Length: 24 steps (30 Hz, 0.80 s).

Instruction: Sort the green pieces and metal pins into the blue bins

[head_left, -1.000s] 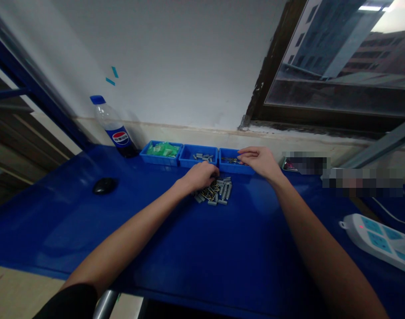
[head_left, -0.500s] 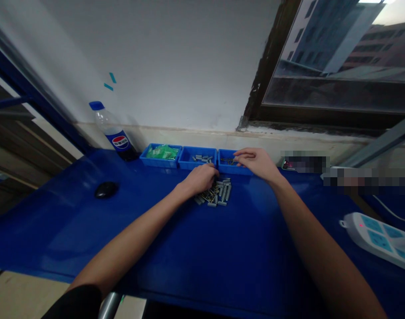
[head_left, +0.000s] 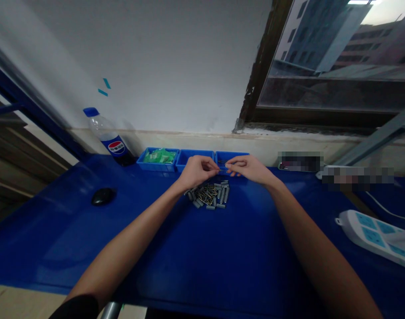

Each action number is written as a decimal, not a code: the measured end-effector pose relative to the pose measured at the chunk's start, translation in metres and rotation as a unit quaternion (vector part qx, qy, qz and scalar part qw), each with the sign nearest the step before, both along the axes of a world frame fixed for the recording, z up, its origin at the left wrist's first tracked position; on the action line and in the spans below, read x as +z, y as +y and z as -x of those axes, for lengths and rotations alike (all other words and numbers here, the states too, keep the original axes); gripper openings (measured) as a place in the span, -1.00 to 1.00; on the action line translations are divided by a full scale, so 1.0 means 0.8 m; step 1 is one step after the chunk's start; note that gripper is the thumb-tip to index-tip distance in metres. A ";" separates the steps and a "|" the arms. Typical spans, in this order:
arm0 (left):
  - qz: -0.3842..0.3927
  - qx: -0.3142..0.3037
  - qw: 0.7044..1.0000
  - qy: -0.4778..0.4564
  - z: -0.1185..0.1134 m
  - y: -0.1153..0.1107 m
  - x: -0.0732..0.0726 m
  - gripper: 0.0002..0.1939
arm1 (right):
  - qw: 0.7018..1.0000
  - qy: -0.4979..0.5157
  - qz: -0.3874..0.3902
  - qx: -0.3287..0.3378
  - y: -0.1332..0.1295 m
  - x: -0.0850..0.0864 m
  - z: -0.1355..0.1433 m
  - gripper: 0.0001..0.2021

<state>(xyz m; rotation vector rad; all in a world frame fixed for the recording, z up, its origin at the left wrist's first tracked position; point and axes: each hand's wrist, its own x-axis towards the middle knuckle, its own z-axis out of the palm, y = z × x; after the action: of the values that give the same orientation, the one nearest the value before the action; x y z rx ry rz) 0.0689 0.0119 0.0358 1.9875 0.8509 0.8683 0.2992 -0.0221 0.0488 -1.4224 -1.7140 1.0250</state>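
My left hand (head_left: pixel 197 170) pinches one end of a thin screw (head_left: pixel 223 170) above the back of the pile. My right hand (head_left: pixel 249 168) faces it, thumb and fingers closed at the screw's other end. Just below the hands lies a pile of brass-coloured screws (head_left: pixel 207 194) mixed with grey wall plugs (head_left: pixel 226 195). Behind the hands stand a middle blue bin (head_left: pixel 185 156) and a right blue bin (head_left: pixel 235 156); the hands partly cover both, and what lies inside is mostly hidden.
The left blue bin (head_left: pixel 144 166) holds green packets (head_left: pixel 160 156). A cola bottle (head_left: pixel 112 144) leans near the wall, with a black computer mouse (head_left: pixel 103 196) in front. A white power strip (head_left: pixel 371 237) lies at right, and a phone-like dark object (head_left: pixel 300 163) behind it.
My left hand has risen from the pile with a screw between its fingers. My right hand has moved slightly left from the right bin, so the fingertips almost meet. The view has shifted slightly.
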 end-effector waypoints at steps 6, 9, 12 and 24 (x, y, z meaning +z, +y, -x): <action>0.039 0.002 0.999 -0.031 0.001 0.006 -0.003 -0.81 | 0.996 0.068 0.044 0.021 -0.006 0.001 0.007 -0.77; 0.033 0.003 0.999 -0.023 0.001 0.007 -0.006 -0.82 | 0.996 0.080 0.047 0.010 -0.004 -0.005 0.008 -0.80; -0.004 -0.003 1.000 0.028 0.004 0.007 -0.006 -0.86 | 0.997 0.072 0.031 -0.006 0.001 -0.009 0.007 -0.85; -0.192 0.016 0.898 0.395 0.008 0.000 -0.017 -0.70 | 0.988 -0.011 -0.069 -0.135 0.006 0.002 -0.013 -0.80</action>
<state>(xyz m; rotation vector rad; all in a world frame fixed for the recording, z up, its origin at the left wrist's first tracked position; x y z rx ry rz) 0.0628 0.0121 0.0223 2.7439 1.2191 0.2089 0.3098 -0.0171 0.0502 -1.5302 -1.5242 0.7320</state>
